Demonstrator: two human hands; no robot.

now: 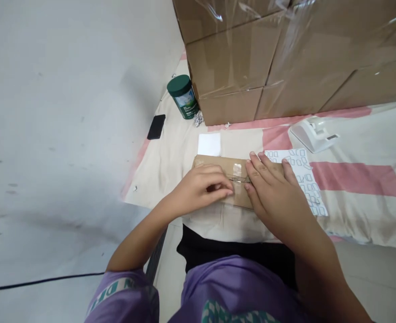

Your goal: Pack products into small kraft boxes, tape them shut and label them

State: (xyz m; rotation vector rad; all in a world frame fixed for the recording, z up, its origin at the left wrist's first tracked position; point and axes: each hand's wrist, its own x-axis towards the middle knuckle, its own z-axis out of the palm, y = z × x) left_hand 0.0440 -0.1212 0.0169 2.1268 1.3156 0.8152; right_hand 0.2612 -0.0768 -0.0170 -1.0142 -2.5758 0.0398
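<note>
A small flat cardboard box [218, 165] lies on a cream and pink striped cloth [352, 179], with clear tape across its top. My left hand [201, 188] rests on the box with its fingers curled and pressed down on the tape near the middle. My right hand [271, 188] lies flat on the right part of the box, fingers stretched out and close together, tips touching the tape seam. Both hands meet at the taped strip. Most of the box's right half is hidden under my right hand.
A sheet of peeled sticker backing [307, 179] lies right of the box, a white paper square [209, 144] behind it. A stack of plastic-wrapped cartons [285, 58] stands at the back, with a green-lidded jar [183, 96], a black phone [156, 126] and a white tape dispenser [314, 133] nearby.
</note>
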